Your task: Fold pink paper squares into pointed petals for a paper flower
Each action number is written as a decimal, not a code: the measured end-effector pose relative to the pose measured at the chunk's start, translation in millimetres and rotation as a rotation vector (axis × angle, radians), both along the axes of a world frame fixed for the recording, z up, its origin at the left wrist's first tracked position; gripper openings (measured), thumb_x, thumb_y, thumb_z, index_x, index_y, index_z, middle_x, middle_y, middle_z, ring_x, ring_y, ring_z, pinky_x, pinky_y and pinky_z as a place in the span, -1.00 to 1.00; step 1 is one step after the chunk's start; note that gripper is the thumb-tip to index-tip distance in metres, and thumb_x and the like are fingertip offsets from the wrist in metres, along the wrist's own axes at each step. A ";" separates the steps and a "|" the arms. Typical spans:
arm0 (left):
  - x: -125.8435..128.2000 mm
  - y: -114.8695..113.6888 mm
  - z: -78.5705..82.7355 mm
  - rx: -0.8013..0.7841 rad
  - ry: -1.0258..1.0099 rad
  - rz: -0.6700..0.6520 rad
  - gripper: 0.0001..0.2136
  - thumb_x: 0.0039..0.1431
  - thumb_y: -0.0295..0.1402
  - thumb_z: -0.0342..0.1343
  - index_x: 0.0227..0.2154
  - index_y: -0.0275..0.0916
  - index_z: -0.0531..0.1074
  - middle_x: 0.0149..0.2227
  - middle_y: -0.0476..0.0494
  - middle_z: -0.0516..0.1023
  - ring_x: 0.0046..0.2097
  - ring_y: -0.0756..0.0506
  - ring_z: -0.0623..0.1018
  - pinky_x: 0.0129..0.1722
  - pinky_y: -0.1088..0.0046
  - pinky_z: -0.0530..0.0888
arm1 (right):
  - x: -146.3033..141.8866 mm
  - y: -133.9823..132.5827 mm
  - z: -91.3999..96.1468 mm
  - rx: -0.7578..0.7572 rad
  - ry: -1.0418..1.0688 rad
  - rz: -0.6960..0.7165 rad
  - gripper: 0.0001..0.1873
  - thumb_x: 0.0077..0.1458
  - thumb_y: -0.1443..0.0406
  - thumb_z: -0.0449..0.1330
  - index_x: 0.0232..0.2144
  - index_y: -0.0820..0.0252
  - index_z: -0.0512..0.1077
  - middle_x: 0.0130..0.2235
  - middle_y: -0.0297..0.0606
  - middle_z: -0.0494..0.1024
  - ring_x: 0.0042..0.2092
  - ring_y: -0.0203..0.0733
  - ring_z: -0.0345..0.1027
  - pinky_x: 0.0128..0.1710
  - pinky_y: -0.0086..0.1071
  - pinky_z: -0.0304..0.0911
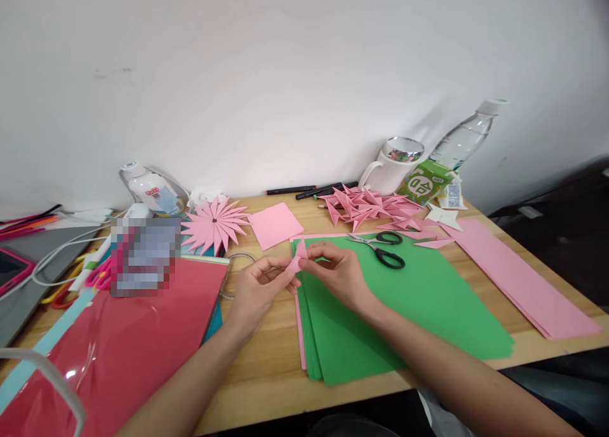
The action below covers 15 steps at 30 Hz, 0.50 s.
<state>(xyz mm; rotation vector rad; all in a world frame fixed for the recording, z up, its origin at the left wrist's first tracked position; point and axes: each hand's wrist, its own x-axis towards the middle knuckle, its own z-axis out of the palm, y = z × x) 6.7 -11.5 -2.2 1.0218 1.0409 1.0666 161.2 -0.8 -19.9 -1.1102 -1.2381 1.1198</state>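
Between my two hands is a small folded piece of pink paper [298,257], its tip pointing up. My left hand [261,286] pinches its lower left side, and my right hand [335,271] pinches its right side. Both hands are closed on it, above the left edge of a stack of green paper [404,316]. Black-handled scissors [387,249] lie on the stack, right of my right hand. Beyond my left hand rests a pink pointed paper star [215,224], with a square of pink paper [276,225] beside it. Folded pink paper pieces [368,207] are heaped behind the green stack.
A white mug [392,167], a green carton [425,181] and a tilted clear bottle [466,136] stand near the wall. Pink paper strips [523,278] lie at the right. At the left are a red sheet pack [137,348], a white bottle [151,188] and cables [57,250].
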 end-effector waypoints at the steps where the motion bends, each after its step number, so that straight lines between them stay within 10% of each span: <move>1: 0.0 0.0 0.3 0.018 0.023 0.004 -0.81 -0.08 -0.36 0.28 -0.40 -0.35 0.46 -0.55 -0.08 0.56 -0.50 0.00 0.52 -0.46 0.52 0.46 | -0.4 -0.2 -1.0 0.021 0.000 0.017 -0.80 -0.15 0.17 0.33 -0.50 0.19 0.54 -0.38 -0.24 0.52 -0.28 -0.17 0.39 -0.31 -0.34 0.35; 15: -3.3 -1.7 -8.0 0.345 0.314 0.111 -0.90 -0.04 -0.41 0.21 -0.39 -0.26 0.51 -0.35 -0.09 0.60 -0.30 -0.04 0.58 -0.27 0.49 0.50 | -1.4 -2.7 4.1 -0.127 0.203 0.232 -0.63 -0.22 0.27 0.38 -0.28 0.24 0.46 -0.29 -0.25 0.56 -0.24 -0.21 0.43 -0.19 -0.32 0.34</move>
